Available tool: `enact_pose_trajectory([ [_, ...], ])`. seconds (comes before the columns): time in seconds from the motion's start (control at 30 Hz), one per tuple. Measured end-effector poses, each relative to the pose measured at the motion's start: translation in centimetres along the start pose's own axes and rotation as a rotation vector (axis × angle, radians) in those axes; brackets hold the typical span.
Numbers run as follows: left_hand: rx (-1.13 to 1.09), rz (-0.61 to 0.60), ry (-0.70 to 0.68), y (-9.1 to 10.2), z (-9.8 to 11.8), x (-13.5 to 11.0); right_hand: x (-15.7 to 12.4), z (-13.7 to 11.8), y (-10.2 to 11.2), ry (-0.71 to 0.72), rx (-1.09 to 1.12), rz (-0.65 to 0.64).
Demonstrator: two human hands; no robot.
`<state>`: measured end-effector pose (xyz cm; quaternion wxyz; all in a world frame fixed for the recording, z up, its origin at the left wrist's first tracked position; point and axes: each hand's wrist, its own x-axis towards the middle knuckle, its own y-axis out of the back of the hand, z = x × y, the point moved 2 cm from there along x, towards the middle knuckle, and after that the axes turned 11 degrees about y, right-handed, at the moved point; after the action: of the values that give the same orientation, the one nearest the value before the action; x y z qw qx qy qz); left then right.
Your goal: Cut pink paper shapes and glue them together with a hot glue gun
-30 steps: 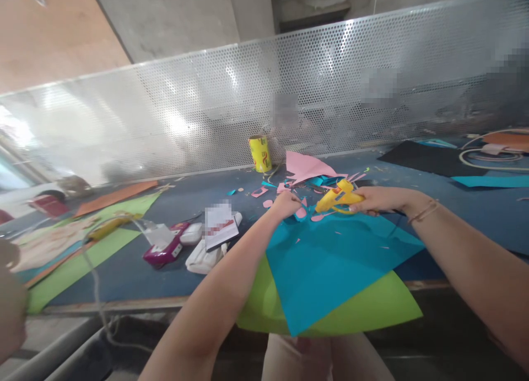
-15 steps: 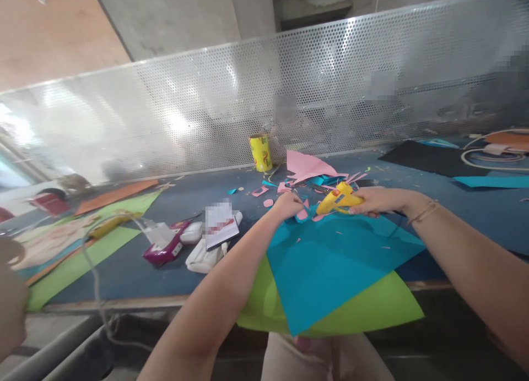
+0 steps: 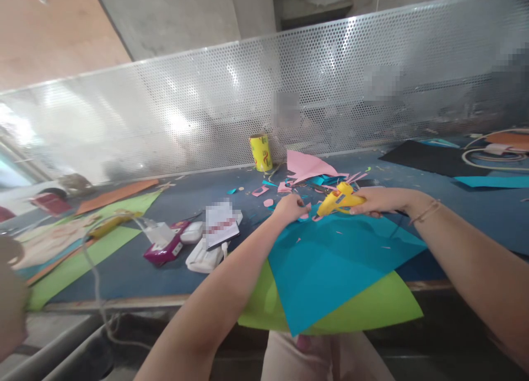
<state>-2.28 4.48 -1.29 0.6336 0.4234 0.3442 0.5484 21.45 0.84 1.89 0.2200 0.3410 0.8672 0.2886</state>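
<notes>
My right hand (image 3: pixel 378 200) is closed around a yellow glue gun (image 3: pixel 339 199), whose nozzle points left and down at small pink paper pieces (image 3: pixel 306 213). My left hand (image 3: pixel 289 206) is curled shut just left of those pieces, pinching a small pink piece at the far corner of a large blue paper sheet (image 3: pixel 334 260). Under the blue sheet lies a green sheet (image 3: pixel 372 306) that hangs over the table's front edge.
A heap of pink and blue paper scraps (image 3: pixel 309 169) and a yellow roll (image 3: pixel 260 152) lie beyond my hands, by a perforated metal screen (image 3: pixel 206 111). To the left are a magenta device (image 3: pixel 163 251), white items (image 3: pixel 204 254), a cable and green and orange sheets (image 3: pixel 82 254). Black paper (image 3: pixel 430 158) lies far right.
The glue gun's nozzle has dipped a little lower and closer to the pink pieces. My left hand has shifted slightly down toward the blue sheet.
</notes>
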Motion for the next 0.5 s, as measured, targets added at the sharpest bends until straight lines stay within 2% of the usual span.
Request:
enact_pose_trajectory([
  [0.07, 0.015, 0.027, 0.004, 0.2, 0.1, -0.2, -0.1, -0.2, -0.1, -0.018, 0.011, 0.018],
  [0.13, 0.037, 0.067, -0.048, 0.5, 0.3, -0.4, -0.2, -0.5, -0.1, -0.03, 0.018, 0.032],
  [0.23, 0.083, 0.072, -0.292, 0.8, 1.0, -0.7, -0.2, -0.7, -0.2, -0.043, 0.026, 0.027],
  [0.33, 0.118, -0.012, -0.49, 0.8, 1.6, -1.1, -0.3, -0.7, -0.2, -0.056, 0.04, 0.033],
  [0.5, 0.14, -0.031, -0.493, 1.0, 1.8, -1.4, -0.4, -1.0, -0.3, -0.065, 0.04, 0.048],
])
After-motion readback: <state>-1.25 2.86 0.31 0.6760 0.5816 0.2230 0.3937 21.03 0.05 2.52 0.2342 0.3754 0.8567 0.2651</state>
